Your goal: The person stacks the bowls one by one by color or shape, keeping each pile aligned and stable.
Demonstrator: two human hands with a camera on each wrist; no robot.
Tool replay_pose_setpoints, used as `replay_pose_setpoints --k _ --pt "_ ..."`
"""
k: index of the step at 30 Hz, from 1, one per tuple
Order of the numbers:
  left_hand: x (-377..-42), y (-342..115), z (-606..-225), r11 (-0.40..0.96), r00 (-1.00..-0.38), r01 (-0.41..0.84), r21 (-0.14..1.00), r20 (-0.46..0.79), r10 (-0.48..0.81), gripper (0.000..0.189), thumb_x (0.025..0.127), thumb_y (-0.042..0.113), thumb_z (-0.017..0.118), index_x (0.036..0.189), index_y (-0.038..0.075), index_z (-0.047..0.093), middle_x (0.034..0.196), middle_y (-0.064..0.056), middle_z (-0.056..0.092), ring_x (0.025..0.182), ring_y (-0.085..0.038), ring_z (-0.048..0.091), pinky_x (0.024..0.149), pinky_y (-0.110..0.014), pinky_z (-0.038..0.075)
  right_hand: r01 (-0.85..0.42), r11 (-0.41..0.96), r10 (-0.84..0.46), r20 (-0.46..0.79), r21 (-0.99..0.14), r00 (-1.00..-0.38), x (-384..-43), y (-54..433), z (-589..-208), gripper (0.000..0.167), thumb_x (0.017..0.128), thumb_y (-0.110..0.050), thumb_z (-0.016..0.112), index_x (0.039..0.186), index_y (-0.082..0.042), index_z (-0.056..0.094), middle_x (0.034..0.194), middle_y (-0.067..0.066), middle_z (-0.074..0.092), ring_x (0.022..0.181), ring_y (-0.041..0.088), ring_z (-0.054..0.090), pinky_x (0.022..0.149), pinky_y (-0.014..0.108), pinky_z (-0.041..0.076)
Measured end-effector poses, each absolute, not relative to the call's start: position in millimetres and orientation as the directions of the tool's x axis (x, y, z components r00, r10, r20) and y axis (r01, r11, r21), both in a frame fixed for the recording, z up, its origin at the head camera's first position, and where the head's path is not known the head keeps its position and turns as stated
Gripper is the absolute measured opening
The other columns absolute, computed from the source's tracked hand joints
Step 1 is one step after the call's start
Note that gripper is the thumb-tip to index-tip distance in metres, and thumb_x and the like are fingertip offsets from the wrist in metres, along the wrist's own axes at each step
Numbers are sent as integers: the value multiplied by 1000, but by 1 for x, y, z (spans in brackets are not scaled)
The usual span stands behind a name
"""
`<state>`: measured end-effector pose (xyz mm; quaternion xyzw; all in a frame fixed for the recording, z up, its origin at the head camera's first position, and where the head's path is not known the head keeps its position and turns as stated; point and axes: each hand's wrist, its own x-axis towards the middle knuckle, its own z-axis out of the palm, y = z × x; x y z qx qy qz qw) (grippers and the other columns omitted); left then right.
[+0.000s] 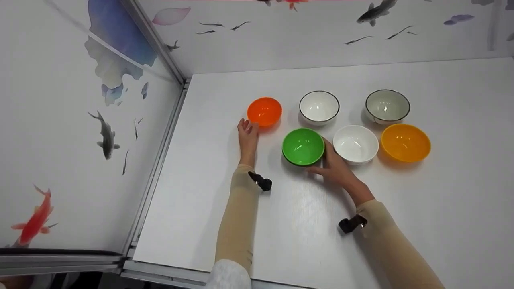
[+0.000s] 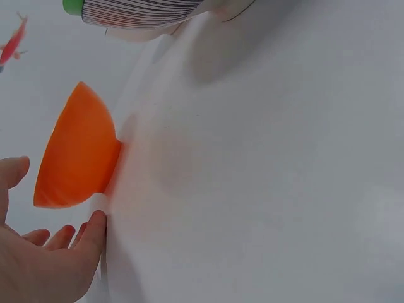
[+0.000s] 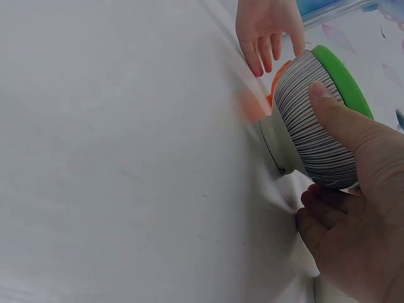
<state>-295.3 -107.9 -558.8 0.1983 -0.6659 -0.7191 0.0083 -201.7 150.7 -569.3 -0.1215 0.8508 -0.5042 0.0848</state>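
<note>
In the head view, a green bowl [image 1: 303, 147] sits inside a striped bowl [image 3: 309, 126], whose lined outer side shows in the right wrist view. My right hand [image 1: 337, 170] holds this pair from the right, thumb against the stripes on the near side and fingers round toward the far side. At the left end of the back row stands an orange bowl [image 1: 264, 112]. My left hand [image 1: 248, 138] is at its near left side, fingers loosely bent. In the left wrist view, thumb and fingers stand apart around the side of the orange bowl [image 2: 79, 151], with nothing held.
Behind the green bowl stands a white bowl with a dark rim [image 1: 319, 106], and farther right a greyish dark-rimmed bowl [image 1: 387, 106]. A plain white bowl [image 1: 355, 144] is close by my right fingers, beside a yellow-orange bowl [image 1: 406, 143]. Panels border the white table [image 1: 192, 200] left and back.
</note>
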Motion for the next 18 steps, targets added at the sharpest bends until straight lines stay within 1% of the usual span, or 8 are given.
replay_pose_setpoints --k 7,14,18 --pt "-304 -104 -559 -169 -917 -277 946 -313 -248 65 103 22 52 159 13 18 163 -11 29 144 -25 41 115 -36 44 -118 464 -284 -20 -878 -959 -201 150 -570 109 80 -21 85 158 -2 12 163 21 23 152 37 24 127 51 17" --pt "-309 -102 -559 -256 -904 -267 929 -334 -268 59 103 14 51 156 11 25 159 -12 35 138 -28 49 111 -41 48 -129 451 -287 -6 -883 -958 -200 148 -569 110 79 -23 85 158 -2 12 163 21 23 152 36 23 127 52 18" --pt "-309 -100 -557 -244 -902 -270 932 -333 -276 55 102 12 51 152 10 30 157 -12 39 135 -28 52 109 -39 50 -132 446 -291 -3 -885 -957 -200 150 -569 109 79 -21 85 158 -2 11 163 20 23 152 35 24 127 51 19"
